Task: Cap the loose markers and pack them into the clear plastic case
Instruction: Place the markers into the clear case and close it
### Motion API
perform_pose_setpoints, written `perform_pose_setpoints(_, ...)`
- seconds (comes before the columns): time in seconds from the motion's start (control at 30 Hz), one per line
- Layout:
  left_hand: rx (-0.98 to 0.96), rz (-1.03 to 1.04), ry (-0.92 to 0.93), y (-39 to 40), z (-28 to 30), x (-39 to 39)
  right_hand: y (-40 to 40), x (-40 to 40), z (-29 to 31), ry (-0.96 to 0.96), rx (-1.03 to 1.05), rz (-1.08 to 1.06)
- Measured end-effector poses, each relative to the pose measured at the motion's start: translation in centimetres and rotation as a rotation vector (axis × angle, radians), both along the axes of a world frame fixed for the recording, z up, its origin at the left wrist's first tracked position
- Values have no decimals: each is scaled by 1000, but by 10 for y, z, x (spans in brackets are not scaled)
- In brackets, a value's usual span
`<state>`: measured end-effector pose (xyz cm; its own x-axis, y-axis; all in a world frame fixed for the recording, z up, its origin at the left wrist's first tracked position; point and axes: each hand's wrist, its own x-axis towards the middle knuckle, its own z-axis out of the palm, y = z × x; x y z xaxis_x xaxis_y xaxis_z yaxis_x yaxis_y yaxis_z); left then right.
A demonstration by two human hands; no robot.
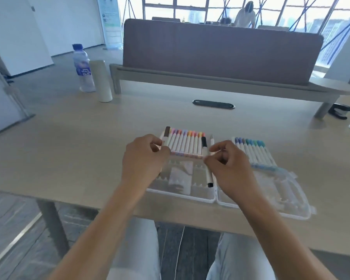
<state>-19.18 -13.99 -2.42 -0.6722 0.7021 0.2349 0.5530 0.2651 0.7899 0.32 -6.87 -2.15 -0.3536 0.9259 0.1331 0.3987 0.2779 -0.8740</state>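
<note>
Counted roughly twelve warm-coloured markers (185,143) in one row and about nine blue-ish ones (253,150) in the other, caps too blurry to be sure. There was one black-capped marker (207,164), one brown-capped marker (166,136), one clear case (226,190), one water bottle (83,67) and two hands.

Pale wooden desk (89,138) carrying an open clear plastic case (271,190), two rows of capped markers (185,141), a water bottle (82,69), a cardboard tube (101,80), a black stapler (340,111) sitting far right
</note>
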Motion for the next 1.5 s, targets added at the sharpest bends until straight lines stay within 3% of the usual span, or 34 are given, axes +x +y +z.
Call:
perform_pose_setpoints(0.23, -30, 124, -50, -70, -17, -64, -48, -85, -20, -117, 47, 89)
perform_pose_setpoints(0.57, -20, 72, -97, -82, -33, -90, -47, -140, -39, -388, 140, -54)
perform_pose_setpoints(0.93, 4, 27, -101, -69, -33, -86, -42, -131, -42, -289, 83, -19)
perform_pose_setpoints(1.5, 2, 26, -100, -70, -24, -75, -44, -127, -50, -226, 166, 41)
